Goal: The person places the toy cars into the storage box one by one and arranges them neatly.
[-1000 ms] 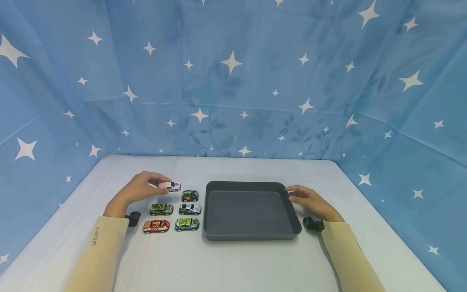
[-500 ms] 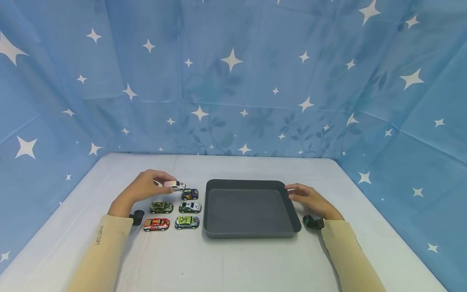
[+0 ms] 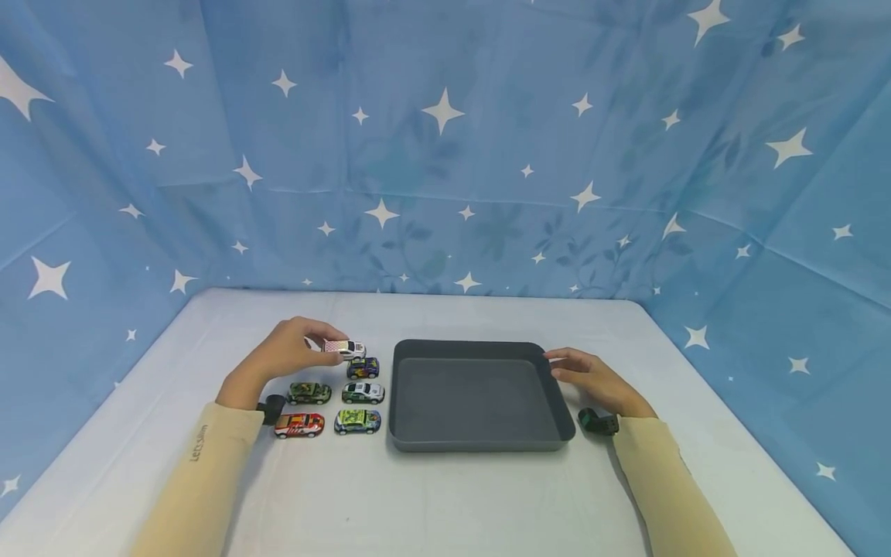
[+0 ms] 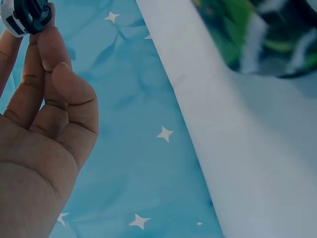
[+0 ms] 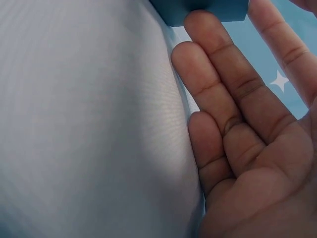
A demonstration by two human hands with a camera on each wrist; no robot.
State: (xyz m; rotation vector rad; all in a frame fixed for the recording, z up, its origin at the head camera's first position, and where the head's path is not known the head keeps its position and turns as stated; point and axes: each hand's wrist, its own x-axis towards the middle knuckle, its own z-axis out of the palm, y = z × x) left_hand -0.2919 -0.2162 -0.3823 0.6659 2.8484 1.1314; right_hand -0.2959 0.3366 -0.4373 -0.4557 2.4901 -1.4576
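Observation:
My left hand (image 3: 287,352) pinches a white toy car (image 3: 352,350) with a pink-patterned hood between thumb and fingers. In the head view it overlaps the far edge of a purple-and-yellow toy car (image 3: 363,369). Only one end of the white car shows at the top left of the left wrist view, at my fingertips. At the right side of the dark grey tray (image 3: 480,446), my right hand (image 3: 593,381) has its fingertips against the rim. Its fingers (image 5: 210,89) look loosely bent in the right wrist view, the index fingertip at the tray's wall.
Left of the tray sit a camouflage car (image 3: 309,393), a white-and-green car (image 3: 363,392), a red-orange car (image 3: 298,425) and a yellow-green-and-blue car (image 3: 357,421). A blue star-patterned curtain (image 3: 445,193) rises behind the white table (image 3: 445,510).
My left hand has carried the white car to the right, from left of the purple car to just behind it. My right hand has stayed at the tray's rim.

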